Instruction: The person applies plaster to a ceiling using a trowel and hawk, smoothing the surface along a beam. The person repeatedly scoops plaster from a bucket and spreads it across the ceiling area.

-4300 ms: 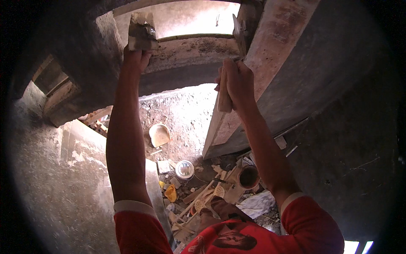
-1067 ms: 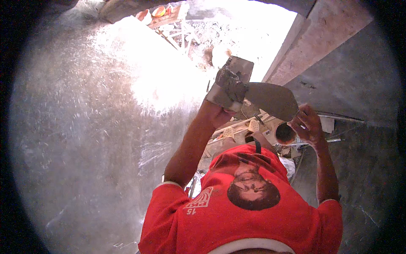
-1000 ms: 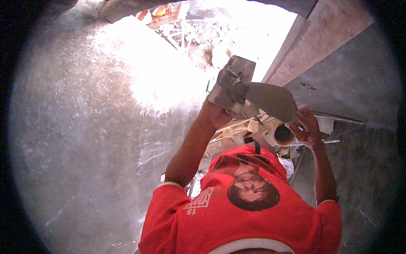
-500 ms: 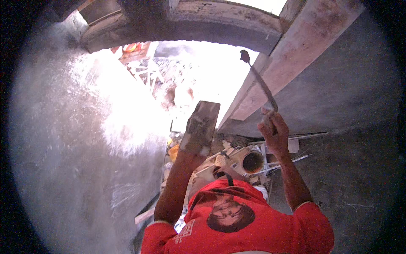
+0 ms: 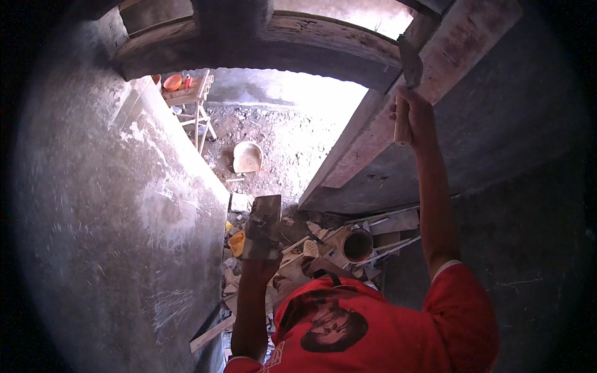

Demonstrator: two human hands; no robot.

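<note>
My left hand (image 5: pixel 266 267), low in the middle, is closed under a small rectangular hawk board (image 5: pixel 261 217) with dark grey mortar on it. My palm and most of those fingers are hidden by the board. Up at the right, my right hand (image 5: pixel 419 117) grips the wooden handle of a trowel (image 5: pixel 411 62). Its metal blade points up, by the corner where a grey plastered crossbeam (image 5: pixel 298 61) meets a pinkish upright (image 5: pixel 463 40). Whether the blade touches the surface I cannot tell.
Plastered walls rise on the left (image 5: pixel 93 217) and right (image 5: pixel 497 112). Below lie scrap wood, rubble and a round bucket (image 5: pixel 358 246). Through the opening are a light basin (image 5: pixel 247 156) on the ground and a wooden stand (image 5: pixel 202 102) with an orange bowl (image 5: pixel 172 82).
My right hand has risen up and forward, bringing the trowel blade to the beam corner. My left hand with the hawk has dropped lower and slightly left.
</note>
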